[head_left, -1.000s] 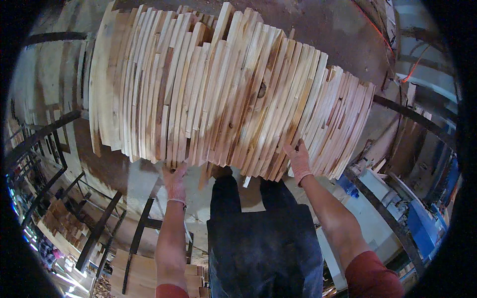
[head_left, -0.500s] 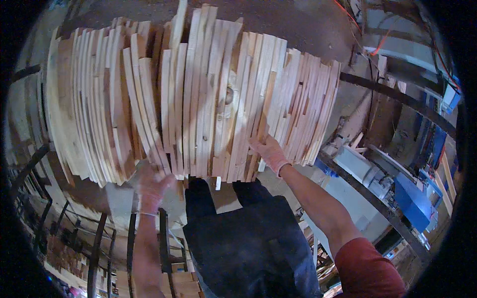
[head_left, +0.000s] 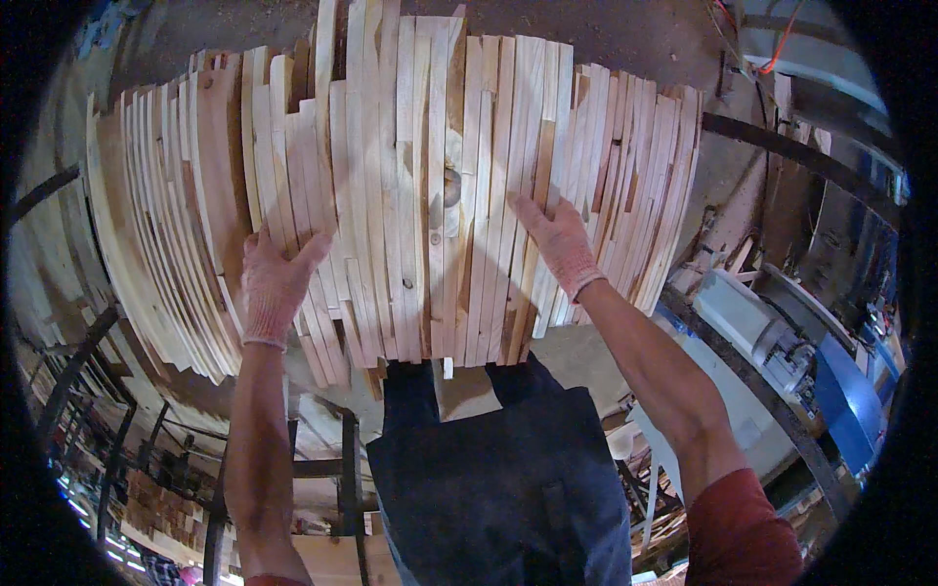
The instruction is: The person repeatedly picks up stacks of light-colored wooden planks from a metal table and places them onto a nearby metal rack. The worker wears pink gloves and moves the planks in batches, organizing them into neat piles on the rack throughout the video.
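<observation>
A wide row of long, pale wooden strips (head_left: 386,186) is packed side by side, their ends uneven. Both my hands wear thin pinkish knit gloves. With thumb and fingers set round several strips, my left hand (head_left: 276,288) grips the row left of its middle; its fingertips dip beside a darker gap and partly disappear. Right of the middle, my right hand (head_left: 562,244) grips more strips, its thumb pointing left along the top and the other fingers curled down, partly hidden. A strip with a dark knot (head_left: 451,186) lies between the hands.
Dark metal bars (head_left: 801,161) flank the row on both sides. A grey and blue machine (head_left: 752,317) stands at right. Stacked wood pieces (head_left: 171,513) lie at lower left behind a dark metal frame (head_left: 350,479). My dark apron (head_left: 489,469) is close to the row's near edge.
My left hand has moved up from the near edge onto the strips. The right hand has shifted slightly up and right. The gaps at left of the middle have narrowed.
</observation>
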Motion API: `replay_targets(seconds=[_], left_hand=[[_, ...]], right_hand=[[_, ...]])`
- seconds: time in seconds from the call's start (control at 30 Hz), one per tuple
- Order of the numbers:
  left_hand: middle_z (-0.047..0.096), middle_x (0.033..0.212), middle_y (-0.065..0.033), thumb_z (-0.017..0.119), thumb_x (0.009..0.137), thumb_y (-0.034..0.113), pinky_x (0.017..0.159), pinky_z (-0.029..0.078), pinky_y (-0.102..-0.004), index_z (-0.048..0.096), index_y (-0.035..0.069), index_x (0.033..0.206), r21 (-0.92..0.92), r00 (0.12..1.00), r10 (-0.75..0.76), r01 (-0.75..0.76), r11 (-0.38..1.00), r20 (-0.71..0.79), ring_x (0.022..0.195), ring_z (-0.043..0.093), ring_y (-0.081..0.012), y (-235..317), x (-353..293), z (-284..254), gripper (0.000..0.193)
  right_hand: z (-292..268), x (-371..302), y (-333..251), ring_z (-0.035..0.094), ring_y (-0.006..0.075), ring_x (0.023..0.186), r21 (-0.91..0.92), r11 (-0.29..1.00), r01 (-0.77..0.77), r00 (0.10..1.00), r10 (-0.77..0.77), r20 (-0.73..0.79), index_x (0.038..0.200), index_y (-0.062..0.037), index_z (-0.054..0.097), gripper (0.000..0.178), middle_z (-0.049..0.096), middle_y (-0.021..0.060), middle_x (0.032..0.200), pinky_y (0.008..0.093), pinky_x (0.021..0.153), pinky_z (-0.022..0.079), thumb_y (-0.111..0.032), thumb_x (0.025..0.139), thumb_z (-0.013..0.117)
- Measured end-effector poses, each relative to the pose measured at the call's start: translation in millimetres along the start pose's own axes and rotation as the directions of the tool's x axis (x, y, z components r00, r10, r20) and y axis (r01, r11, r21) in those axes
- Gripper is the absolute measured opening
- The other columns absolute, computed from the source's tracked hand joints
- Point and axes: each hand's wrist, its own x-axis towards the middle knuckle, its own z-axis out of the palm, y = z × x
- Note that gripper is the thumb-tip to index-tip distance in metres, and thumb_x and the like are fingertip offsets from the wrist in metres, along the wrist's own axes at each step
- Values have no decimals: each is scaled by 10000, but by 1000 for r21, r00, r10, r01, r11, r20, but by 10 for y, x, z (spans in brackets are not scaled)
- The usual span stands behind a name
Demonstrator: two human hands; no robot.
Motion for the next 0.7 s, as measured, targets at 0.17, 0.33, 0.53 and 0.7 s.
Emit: replay_targets(seconds=[0.17, 0.33, 0.53, 0.7], left_hand=[[711, 1285, -123, 826, 922, 465, 979, 551, -358, 621, -8, 1434, 232, 779, 486, -427, 874, -396, 1136, 685, -227, -418, 51, 14, 727], [584, 1513, -139, 764, 942, 296, 1133, 469, -361, 456, -13, 1580, -651, 999, 35, -10, 759, 26, 1361, 581, -267, -224, -82, 111, 773], [681, 1325, -68, 697, 974, 164, 1034, 537, -339, 524, -21, 1511, -931, 980, 161, 52, 361, 118, 1166, 673, -203, -485, -213, -44, 594], [686, 977, -12, 691, 841, 224, 726, 558, -266, 613, -39, 1324, -877, 950, 181, 150, 456, 257, 811, 664, -122, -84, -314, -318, 556]], right_hand=[[40, -29, -635, 693, 246, 978, -124, 916, -383, 919, 391, 53, 1238, 47, 711, 651, 751, 144, 1055, 373, 909, 551, -517, 933, 826], [138, 25, -46, 695, 197, 988, -147, 964, -223, 972, 210, -101, 1271, 70, 696, 720, 764, 145, 1099, 352, 900, 556, -562, 943, 806], [179, 15, -310, 690, 220, 910, 84, 940, -332, 942, 335, -29, 1023, 64, 674, 676, 738, 132, 992, 357, 820, 555, -600, 955, 774], [164, 94, 46, 604, 138, 768, 219, 918, -329, 935, 349, -59, 1031, 6, 733, 608, 666, -1, 871, 303, 731, 515, -601, 1022, 697]])
